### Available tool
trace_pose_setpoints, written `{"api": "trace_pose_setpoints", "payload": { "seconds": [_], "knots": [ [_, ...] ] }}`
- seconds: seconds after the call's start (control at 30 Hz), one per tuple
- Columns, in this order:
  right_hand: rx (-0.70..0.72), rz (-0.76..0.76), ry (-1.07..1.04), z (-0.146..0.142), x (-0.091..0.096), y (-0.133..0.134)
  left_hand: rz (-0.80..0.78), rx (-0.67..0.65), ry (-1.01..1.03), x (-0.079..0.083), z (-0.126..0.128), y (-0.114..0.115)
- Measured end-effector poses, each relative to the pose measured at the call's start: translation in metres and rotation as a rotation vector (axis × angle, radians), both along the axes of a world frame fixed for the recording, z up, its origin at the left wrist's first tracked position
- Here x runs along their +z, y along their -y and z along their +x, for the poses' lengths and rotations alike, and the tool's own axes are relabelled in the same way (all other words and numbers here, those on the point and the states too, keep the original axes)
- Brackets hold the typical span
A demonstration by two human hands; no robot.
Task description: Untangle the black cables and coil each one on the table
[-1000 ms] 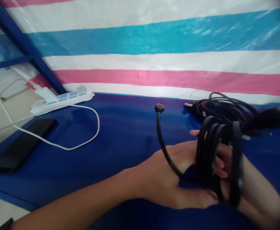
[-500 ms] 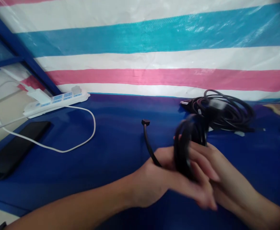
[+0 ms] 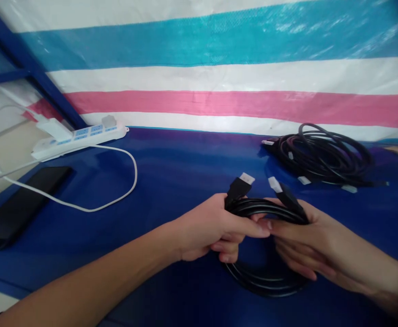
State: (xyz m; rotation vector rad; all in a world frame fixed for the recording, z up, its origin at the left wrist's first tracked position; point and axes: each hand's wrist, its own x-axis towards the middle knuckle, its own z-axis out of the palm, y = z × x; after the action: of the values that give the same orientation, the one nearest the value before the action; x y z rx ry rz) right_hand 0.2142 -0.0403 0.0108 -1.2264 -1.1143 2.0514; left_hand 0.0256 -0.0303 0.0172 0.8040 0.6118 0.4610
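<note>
Fingers curled tight, left hand (image 3: 209, 229) and right hand (image 3: 308, 245) are gripping coiled black cable (image 3: 267, 286); blue table (image 3: 171, 172) lying open leftward.

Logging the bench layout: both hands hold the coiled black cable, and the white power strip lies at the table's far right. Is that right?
Not quite. The head view shows the left hand and right hand holding the coiled black cable, but the white power strip lies at the far left of the table.
</note>
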Motion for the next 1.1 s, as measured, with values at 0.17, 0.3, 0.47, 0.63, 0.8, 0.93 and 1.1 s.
{"api": "trace_pose_setpoints", "payload": {
  "seconds": [0.17,0.3,0.47,0.63,0.8,0.93,1.1],
  "knots": [
    [0.0,0.031,0.096,-0.004,-0.001,0.0,-0.046,0.083,-0.078,0.003,0.004,0.004],
    [-0.198,0.289,0.141,-0.012,-0.001,0.001,0.003,0.202,-0.107,0.004,0.001,0.001],
    [-0.174,0.397,0.251,-0.008,-0.006,0.002,0.051,0.265,-0.132,0.001,0.002,-0.003],
    [-0.018,0.368,0.268,0.0,-0.011,-0.001,0.027,0.134,-0.083,-0.002,0.002,0.0],
    [0.001,0.347,0.231,0.002,-0.01,-0.001,0.027,0.094,-0.059,-0.001,0.0,0.0],
    [0.009,0.381,0.243,0.0,-0.008,-0.001,0.037,0.09,-0.095,0.001,0.0,0.0],
    [0.01,0.384,0.243,-0.002,-0.005,-0.001,0.039,0.081,-0.112,0.003,0.0,0.0]
  ]
}}
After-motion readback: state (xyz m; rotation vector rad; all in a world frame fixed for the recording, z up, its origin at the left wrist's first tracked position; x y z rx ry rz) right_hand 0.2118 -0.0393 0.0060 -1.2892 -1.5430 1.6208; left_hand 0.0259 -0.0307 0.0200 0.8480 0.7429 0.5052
